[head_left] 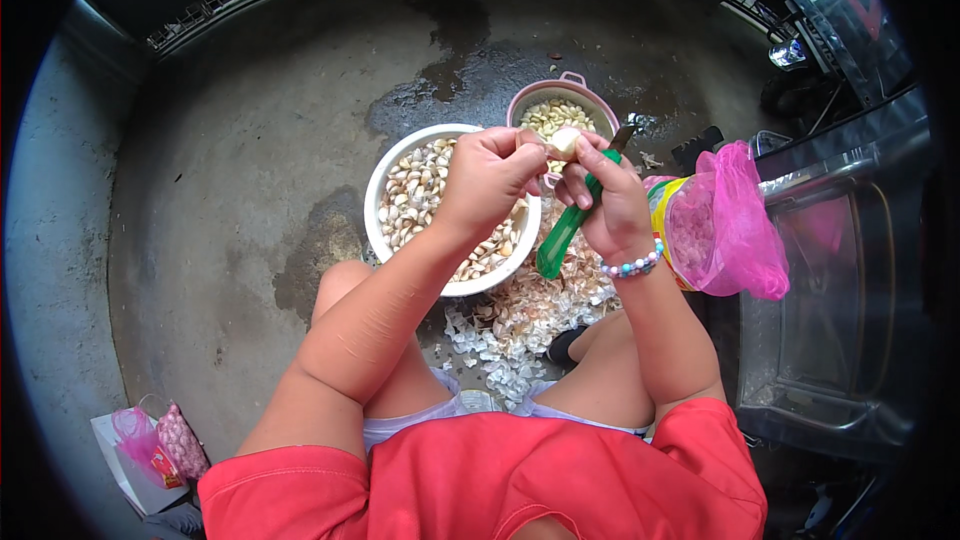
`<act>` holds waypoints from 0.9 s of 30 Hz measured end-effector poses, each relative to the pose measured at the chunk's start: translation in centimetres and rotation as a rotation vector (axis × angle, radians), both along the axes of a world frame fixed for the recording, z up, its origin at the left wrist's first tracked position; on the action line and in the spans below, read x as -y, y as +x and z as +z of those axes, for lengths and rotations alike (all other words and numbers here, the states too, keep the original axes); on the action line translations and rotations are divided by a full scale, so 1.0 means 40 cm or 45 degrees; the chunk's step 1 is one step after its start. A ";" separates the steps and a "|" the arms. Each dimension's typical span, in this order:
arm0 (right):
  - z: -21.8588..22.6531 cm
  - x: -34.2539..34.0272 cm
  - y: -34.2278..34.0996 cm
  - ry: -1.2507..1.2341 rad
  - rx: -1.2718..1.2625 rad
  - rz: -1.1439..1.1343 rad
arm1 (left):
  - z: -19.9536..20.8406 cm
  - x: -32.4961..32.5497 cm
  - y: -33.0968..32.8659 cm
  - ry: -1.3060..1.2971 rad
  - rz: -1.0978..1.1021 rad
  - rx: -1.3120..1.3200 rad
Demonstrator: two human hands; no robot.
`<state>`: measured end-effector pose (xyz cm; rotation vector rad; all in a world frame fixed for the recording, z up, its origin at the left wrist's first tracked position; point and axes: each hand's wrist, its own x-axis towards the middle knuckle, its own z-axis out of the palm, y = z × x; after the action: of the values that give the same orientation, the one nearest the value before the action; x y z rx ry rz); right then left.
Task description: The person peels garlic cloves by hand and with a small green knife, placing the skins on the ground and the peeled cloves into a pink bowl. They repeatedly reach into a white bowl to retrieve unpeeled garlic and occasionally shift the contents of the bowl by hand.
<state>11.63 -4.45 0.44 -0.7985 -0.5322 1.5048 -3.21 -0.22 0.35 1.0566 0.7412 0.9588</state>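
Observation:
In front of me, a pale garlic clove [565, 143] is held at the fingertips of my right hand [612, 205]. That same hand keeps a green-handled knife [572, 230] against its palm, blade pointing up and away. My left hand [490, 175] is closed in a pinch at the left end of the clove, on what looks like its papery skin. Below my hands stands a white basin [375, 225] full of unpeeled garlic cloves [412, 190], partly hidden by my left hand and forearm. Beyond sits a pink-rimmed colander [518, 100] of peeled cloves [555, 116].
Garlic skins [510, 340] lie heaped on the floor between my legs. To the right stand a pink mesh bag [745, 220] and a dark plastic piece of furniture [830, 310]. Bagged garlic [180, 440] rests at lower left. Wet patches [440, 90] mark the concrete floor.

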 end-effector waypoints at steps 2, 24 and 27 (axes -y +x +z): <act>-0.015 -0.007 0.029 0.050 -0.104 0.101 | -0.008 -0.012 -0.007 0.072 -0.006 -0.021; 0.022 -0.010 0.085 -0.122 0.278 0.407 | 0.014 0.008 0.004 1.534 0.207 -0.516; 0.018 -0.009 0.099 -0.115 0.221 0.505 | 0.015 0.008 0.004 1.511 0.118 -0.516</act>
<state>15.58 -4.08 1.18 -0.9376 -0.7916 1.8424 -3.06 -0.52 0.94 2.3128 0.5045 1.3072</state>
